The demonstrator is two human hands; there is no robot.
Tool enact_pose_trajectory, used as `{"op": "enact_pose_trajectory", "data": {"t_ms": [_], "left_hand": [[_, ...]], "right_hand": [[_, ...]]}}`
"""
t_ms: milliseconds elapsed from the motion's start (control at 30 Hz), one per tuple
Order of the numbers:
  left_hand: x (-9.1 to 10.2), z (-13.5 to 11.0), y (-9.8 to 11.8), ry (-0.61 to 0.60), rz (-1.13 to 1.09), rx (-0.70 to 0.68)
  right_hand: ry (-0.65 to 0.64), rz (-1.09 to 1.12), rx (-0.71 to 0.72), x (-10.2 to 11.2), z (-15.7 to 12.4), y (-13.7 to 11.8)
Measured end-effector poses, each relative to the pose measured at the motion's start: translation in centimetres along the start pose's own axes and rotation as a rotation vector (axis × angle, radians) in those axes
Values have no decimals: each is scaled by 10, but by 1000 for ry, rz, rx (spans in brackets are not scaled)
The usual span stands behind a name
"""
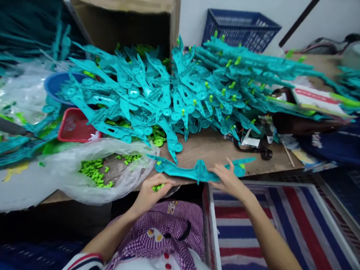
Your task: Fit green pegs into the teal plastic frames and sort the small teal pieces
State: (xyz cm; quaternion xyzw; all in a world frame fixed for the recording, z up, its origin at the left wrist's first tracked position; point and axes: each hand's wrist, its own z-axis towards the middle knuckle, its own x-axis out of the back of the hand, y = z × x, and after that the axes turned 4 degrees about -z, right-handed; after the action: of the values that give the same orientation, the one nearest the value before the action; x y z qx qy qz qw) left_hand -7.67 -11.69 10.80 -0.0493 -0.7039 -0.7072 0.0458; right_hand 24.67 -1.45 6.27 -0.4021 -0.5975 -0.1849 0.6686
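Note:
A long teal plastic part [182, 172] with a raised middle lies along the front edge of the table. My right hand [228, 179] grips it right of its middle. Small light-green pieces [158, 187] show in the closed fingers of my left hand [155, 189], which is just below the part's left end. A clear plastic bag [127, 176] lies open to the left, with many small green pieces [95, 172] in it. Behind, a large heap of similar teal parts [158, 92] covers the table, some carrying green pieces.
A red tray [76, 125] and a blue basin [58, 86] stand at the left. At the back are a cardboard box [174, 23] and a blue crate [243, 22]. A striped sheet [243, 238] in a white frame lies below the table at my right.

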Motion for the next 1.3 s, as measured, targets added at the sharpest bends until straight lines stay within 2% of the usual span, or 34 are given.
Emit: {"op": "enact_pose_trajectory", "data": {"t_ms": [133,200,233,300,367,400,467,533,567,633,733,800,867,967,1067,1133,1233,1300], "left_hand": [[33,-36,-17,105,-91,181],[41,-42,-28,134,-226,287],[43,-42,-33,142,-297,340],[43,-42,-40,147,-401,418],[41,-43,-45,135,-443,443],[40,-45,-47,128,-453,444],[40,-53,-51,154,-461,438],[43,-65,-56,216,-463,449],[45,-72,-59,249,-462,460],[52,-85,-65,310,-461,486],[65,-103,-70,391,-472,535],[76,-111,-70,463,-490,561],[88,-115,-68,535,-522,588],[105,-108,-58,653,-624,580],[120,-78,-42,739,-706,440],[128,-44,-30,714,-706,333],[132,11,-18,573,-707,186],[130,35,-17,564,-758,115]], "right_hand": [[145,59,-96,26,-60,-16],[308,127,-191,48,-65,-24],[416,156,-256,62,-56,-29],[679,171,-408,99,-11,-39],[877,127,-421,141,61,-47],[897,90,-413,161,104,-50],[837,2,-484,196,189,-55],[726,-59,-575,215,262,-59],[667,-86,-597,217,291,-59],[555,-189,-582,207,334,-56],[408,-422,-447,181,366,-43],[346,-525,-393,172,375,-32],[306,-557,-414,173,378,-28],[352,-576,-338,175,371,-47],[433,-495,-72,150,355,-93],[320,-380,73,117,349,-125],[176,-341,88,63,355,-151],[162,-373,40,40,363,-153]]}}
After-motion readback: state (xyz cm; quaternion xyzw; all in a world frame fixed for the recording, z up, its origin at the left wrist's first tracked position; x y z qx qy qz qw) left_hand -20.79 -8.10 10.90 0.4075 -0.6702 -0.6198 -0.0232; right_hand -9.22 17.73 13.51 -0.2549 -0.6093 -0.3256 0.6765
